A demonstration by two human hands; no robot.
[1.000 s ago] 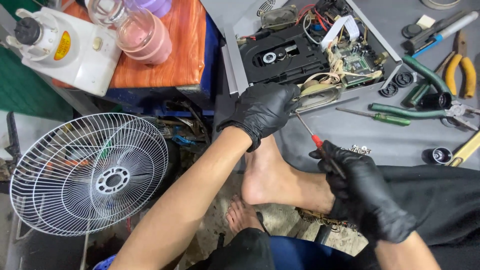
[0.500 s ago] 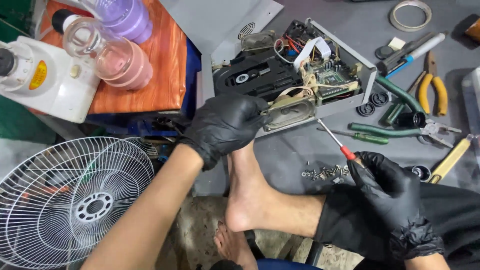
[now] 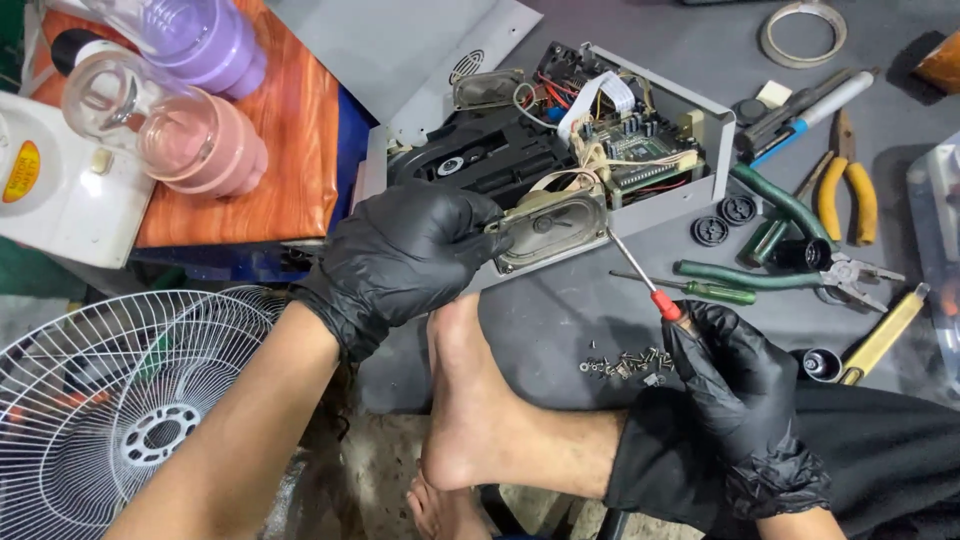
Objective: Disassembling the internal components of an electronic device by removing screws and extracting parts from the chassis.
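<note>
A big grey mat [image 3: 600, 330] covers the floor on the right. At the near left lies a round white wire fan guard [image 3: 110, 400]. At the far left is an orange wood-look board [image 3: 290, 150], and on it lie a clear plastic jug with a pink base [image 3: 175, 135] and a clear jug with a purple base [image 3: 205, 40]. A white plastic machine [image 3: 60, 205] sits just left of the board.

In the middle, on the mat, is an open grey metal player box [image 3: 700, 170]. Inside it you can see a black disc tray [image 3: 480, 165], a green circuit board [image 3: 645, 150] and many thin wires. A grey metal lid [image 3: 400, 50] lies just behind the box.

A bare foot [image 3: 480, 410] rests on the mat, near the box.

The left hand in a black glove [image 3: 400, 255] has its fingers closed around the left end of an oval grey speaker [image 3: 550, 225] at the near edge of the box.

The right hand in a black glove [image 3: 735, 385] has its fingers wrapped tight around a thin screwdriver with a red handle [image 3: 640, 275]. The tip touches the right end of the speaker.

To the right lie pliers with green handles [image 3: 790, 270], pliers with yellow handles [image 3: 845, 190], and a green screwdriver [image 3: 690, 288]. Far off is a ring of tape [image 3: 803, 32]. A little pile of tiny silver screws [image 3: 625, 362] sits just left of the right hand.
</note>
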